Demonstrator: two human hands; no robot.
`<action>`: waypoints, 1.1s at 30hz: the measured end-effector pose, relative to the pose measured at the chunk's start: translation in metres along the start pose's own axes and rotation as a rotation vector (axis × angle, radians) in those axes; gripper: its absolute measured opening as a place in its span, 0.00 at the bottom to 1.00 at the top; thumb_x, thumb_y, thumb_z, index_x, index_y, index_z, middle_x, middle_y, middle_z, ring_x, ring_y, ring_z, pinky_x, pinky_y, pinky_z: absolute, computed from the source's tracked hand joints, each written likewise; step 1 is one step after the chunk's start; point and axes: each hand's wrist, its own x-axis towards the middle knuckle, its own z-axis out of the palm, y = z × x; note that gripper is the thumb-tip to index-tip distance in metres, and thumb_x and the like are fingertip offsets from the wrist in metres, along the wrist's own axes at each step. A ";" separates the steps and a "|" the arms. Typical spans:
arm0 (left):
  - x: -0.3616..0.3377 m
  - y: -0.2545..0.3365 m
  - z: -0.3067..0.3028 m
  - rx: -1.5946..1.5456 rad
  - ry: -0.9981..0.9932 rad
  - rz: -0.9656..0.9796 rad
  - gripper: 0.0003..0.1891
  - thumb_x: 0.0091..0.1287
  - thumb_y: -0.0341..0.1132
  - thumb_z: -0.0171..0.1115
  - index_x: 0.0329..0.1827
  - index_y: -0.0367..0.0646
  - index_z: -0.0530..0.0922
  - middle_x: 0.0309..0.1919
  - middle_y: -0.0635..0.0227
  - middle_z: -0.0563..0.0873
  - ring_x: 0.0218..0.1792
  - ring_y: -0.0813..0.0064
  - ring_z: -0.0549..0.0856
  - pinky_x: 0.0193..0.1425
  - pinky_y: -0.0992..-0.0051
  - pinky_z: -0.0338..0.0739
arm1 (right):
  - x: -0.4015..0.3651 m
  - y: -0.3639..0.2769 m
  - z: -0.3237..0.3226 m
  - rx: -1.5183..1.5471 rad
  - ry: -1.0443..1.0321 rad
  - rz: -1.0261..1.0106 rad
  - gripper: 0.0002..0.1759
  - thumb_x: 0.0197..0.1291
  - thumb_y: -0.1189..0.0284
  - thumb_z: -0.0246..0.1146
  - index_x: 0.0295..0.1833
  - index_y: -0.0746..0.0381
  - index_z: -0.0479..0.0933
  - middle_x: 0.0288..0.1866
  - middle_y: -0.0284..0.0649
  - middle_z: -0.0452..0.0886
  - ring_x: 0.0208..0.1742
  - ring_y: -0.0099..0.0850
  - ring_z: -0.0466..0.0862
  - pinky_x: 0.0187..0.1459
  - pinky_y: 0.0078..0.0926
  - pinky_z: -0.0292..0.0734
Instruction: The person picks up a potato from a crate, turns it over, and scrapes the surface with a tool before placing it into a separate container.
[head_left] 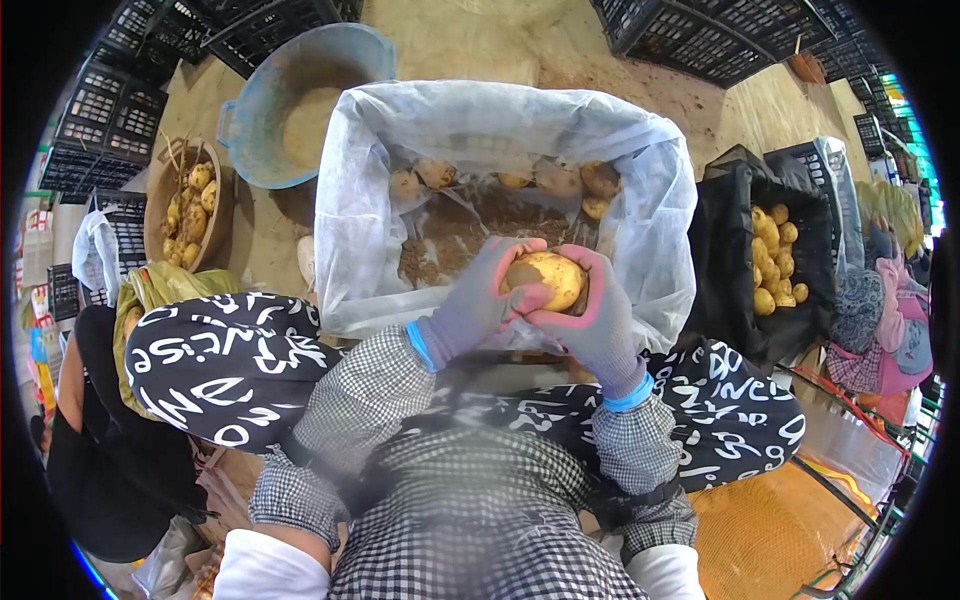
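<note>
A yellow potato [551, 277] with brown dirt patches is held between both my gloved hands, over the near edge of a white-lined crate [350, 210]. My left hand [488, 297] grips its left side, fingers over the top and thumb along the front. Around its right side curls my right hand [597, 315], thumb at the lower front. Both gloves are grey with pink fingers. Inside the crate, loose brown soil [470, 235] covers the bottom, and several potatoes, such as a brown one [435, 173], lie along the far side.
At the right stands a black-lined crate [722, 215] with several yellow potatoes [772, 262]. To the left are a basket [157, 215] of potatoes and a blue tub [345, 50]. Black crates [715, 35] are stacked at the back. A person in black [120, 470] is at the lower left.
</note>
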 end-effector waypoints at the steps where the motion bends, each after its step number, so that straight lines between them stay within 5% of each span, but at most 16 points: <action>1: -0.002 0.000 0.001 0.015 0.007 0.013 0.33 0.68 0.54 0.64 0.64 0.35 0.71 0.52 0.56 0.75 0.58 0.64 0.77 0.65 0.68 0.70 | -0.001 0.002 0.001 0.036 0.000 0.005 0.41 0.40 0.70 0.80 0.61 0.67 0.70 0.55 0.45 0.76 0.54 0.31 0.80 0.56 0.27 0.77; 6: -0.008 -0.008 0.014 -0.171 0.089 -0.069 0.28 0.72 0.52 0.58 0.63 0.36 0.74 0.52 0.63 0.78 0.54 0.72 0.78 0.62 0.72 0.71 | -0.008 0.014 0.012 -0.068 0.084 -0.115 0.42 0.40 0.63 0.80 0.61 0.65 0.71 0.52 0.46 0.80 0.51 0.34 0.83 0.52 0.31 0.80; 11: 0.005 0.001 -0.005 -0.270 -0.035 -0.328 0.25 0.76 0.52 0.52 0.60 0.39 0.74 0.52 0.63 0.82 0.50 0.73 0.82 0.55 0.71 0.77 | -0.010 0.018 0.013 0.205 0.014 -0.023 0.40 0.41 0.70 0.80 0.61 0.66 0.71 0.56 0.43 0.77 0.56 0.32 0.80 0.56 0.29 0.77; 14: 0.015 0.029 -0.020 -1.023 -0.153 -0.779 0.25 0.76 0.55 0.50 0.63 0.44 0.73 0.55 0.66 0.81 0.54 0.72 0.82 0.52 0.68 0.80 | -0.001 0.020 0.004 0.244 -0.003 -0.136 0.39 0.46 0.73 0.77 0.65 0.66 0.69 0.56 0.41 0.77 0.59 0.30 0.78 0.58 0.27 0.76; 18: 0.015 0.024 -0.019 -1.036 -0.044 -0.652 0.25 0.75 0.55 0.50 0.67 0.50 0.70 0.59 0.67 0.79 0.56 0.70 0.82 0.51 0.66 0.82 | 0.009 0.021 -0.008 -0.242 0.203 -0.344 0.34 0.59 0.76 0.67 0.71 0.65 0.66 0.53 0.39 0.78 0.56 0.27 0.79 0.57 0.25 0.76; 21: 0.013 0.010 -0.022 -1.140 -0.040 -0.600 0.25 0.76 0.54 0.49 0.70 0.54 0.67 0.62 0.69 0.77 0.58 0.71 0.81 0.53 0.68 0.80 | -0.001 0.014 -0.004 0.073 0.157 -0.179 0.31 0.65 0.82 0.55 0.75 0.65 0.61 0.43 0.35 0.75 0.39 0.21 0.75 0.45 0.20 0.73; 24: 0.007 0.008 -0.019 -1.145 -0.008 -0.573 0.24 0.77 0.52 0.49 0.70 0.53 0.67 0.62 0.69 0.76 0.58 0.70 0.80 0.53 0.69 0.79 | 0.001 0.020 0.012 0.179 0.139 -0.238 0.30 0.70 0.82 0.48 0.78 0.66 0.56 0.35 0.32 0.72 0.31 0.18 0.68 0.36 0.16 0.69; 33: 0.003 0.009 0.001 -1.162 0.154 -0.597 0.22 0.76 0.52 0.51 0.67 0.54 0.68 0.59 0.72 0.76 0.56 0.75 0.78 0.49 0.72 0.78 | 0.001 0.005 0.020 0.437 0.031 0.058 0.29 0.74 0.75 0.48 0.79 0.63 0.55 0.26 0.27 0.71 0.24 0.12 0.65 0.26 0.09 0.60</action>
